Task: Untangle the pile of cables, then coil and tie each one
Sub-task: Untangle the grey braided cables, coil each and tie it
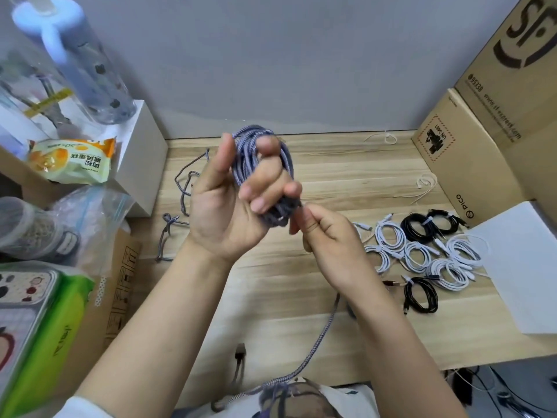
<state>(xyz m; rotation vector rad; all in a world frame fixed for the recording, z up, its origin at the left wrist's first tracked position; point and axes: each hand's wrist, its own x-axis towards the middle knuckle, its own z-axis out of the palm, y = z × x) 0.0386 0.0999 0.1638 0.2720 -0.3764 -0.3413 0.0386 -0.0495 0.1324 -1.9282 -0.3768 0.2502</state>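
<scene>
Head view: left hand (229, 200) raised above the wooden desk (301, 297), palm toward camera, fingers curled round a coiled purple-and-white braided cable (259, 152); loops wrap over the fingers, thumb sticks up beside the coil. Right hand (325, 236) just beside and below the coil, thumb and forefinger pinching something small at the coil's lower edge; what exactly is pinched, cannot tell, too blurred. Loose tail of the same braided cable (322, 330) drops behind the right forearm toward the person's lap, where more of it bunches. Another braided strand (184, 188) lies slack on the desk left of the hands, with a knotted bit nearer the front.

Right side of desk: group of tied white cable coils (422, 254), plus black cable coils (422, 294) in front of and behind them, all flat on the wood, close together. Loose thin ties (425, 182) farther back. Cardboard boxes (482, 140) at right, white box (524, 267) near the coils. Left edge: snack packet (72, 161), zip bag (90, 212), green tissue pack (54, 333), blue bottle (75, 55).
</scene>
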